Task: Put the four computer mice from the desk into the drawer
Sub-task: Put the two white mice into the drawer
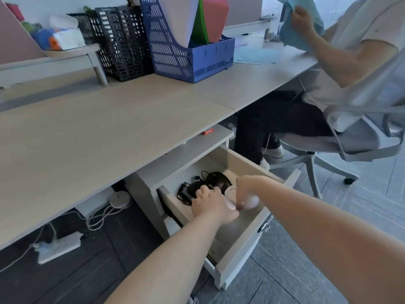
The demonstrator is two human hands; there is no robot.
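The drawer (238,163) is pulled out below the desk (109,119), toward its right end. Two mice (217,179) with their cables are laid at the drawer's back, and both hands (213,205) are placed just in front of them. File holders (175,51) are stood at the desk's rear, and a power strip (59,249) is laid on the floor beneath, left of the drawer

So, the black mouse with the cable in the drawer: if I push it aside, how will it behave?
The black mouse looks smooth and rounded, so it would probably slide easily on the drawer floor. Its cable lies in loose loops, so it is likely floppy and may drag or snag. It probably feels light.
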